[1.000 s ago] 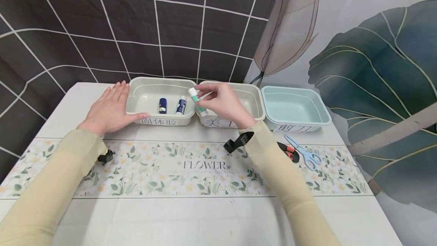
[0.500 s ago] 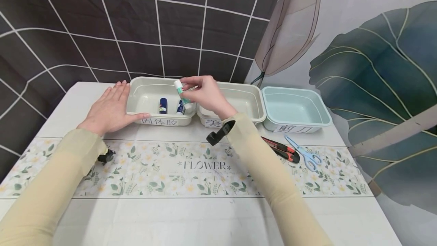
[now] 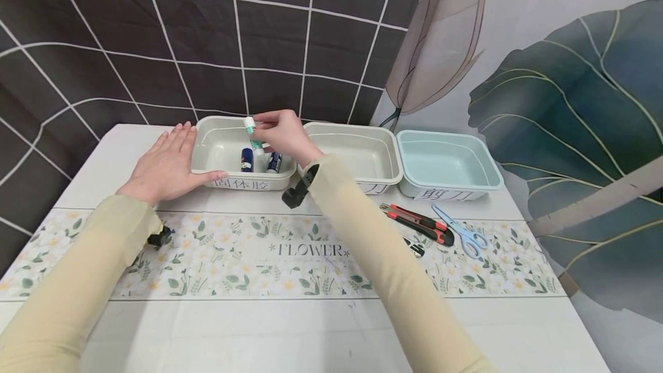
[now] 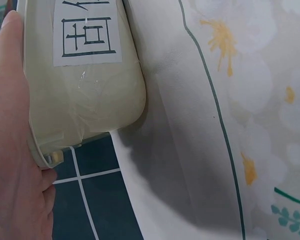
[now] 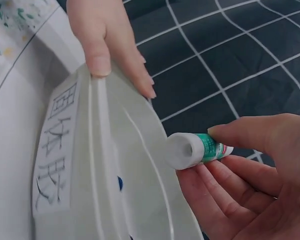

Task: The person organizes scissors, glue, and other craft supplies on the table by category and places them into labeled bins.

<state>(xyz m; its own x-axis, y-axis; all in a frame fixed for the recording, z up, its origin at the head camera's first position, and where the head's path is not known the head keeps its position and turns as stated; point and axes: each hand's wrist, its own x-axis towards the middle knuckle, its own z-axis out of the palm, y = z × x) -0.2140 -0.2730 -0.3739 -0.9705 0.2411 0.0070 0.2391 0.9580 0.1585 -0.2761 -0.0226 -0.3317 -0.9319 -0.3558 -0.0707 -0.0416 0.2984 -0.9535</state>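
My right hand [image 3: 287, 137] pinches a green and white glue stick [image 3: 254, 136] between thumb and fingers, over the left cream bin [image 3: 220, 121]. The stick is tilted, its white cap upward in the head view; the right wrist view shows the other white end [image 5: 182, 151]. Inside that bin lie two dark blue glue sticks, one [image 3: 247, 160] near the middle, the other [image 3: 274, 162] nearer the right end. My left hand [image 3: 164, 168] rests against the bin's left end, fingers straight, with the thumb along the front rim. A label [image 4: 87, 35] is on the bin's front.
A second cream bin [image 3: 357, 176] stands to the right, then a light blue bin [image 3: 445, 182], both labelled. In front lie red and black utility knives [image 3: 422, 225], another cutter [image 3: 415, 248] partly behind my right forearm, and blue scissors [image 3: 468, 239]. A dark tiled backdrop [image 3: 202, 27] rises behind.
My right hand has carried the green glue stick leftward, from the gap between the two cream bins to over the left bin. My left hand has stayed in place.
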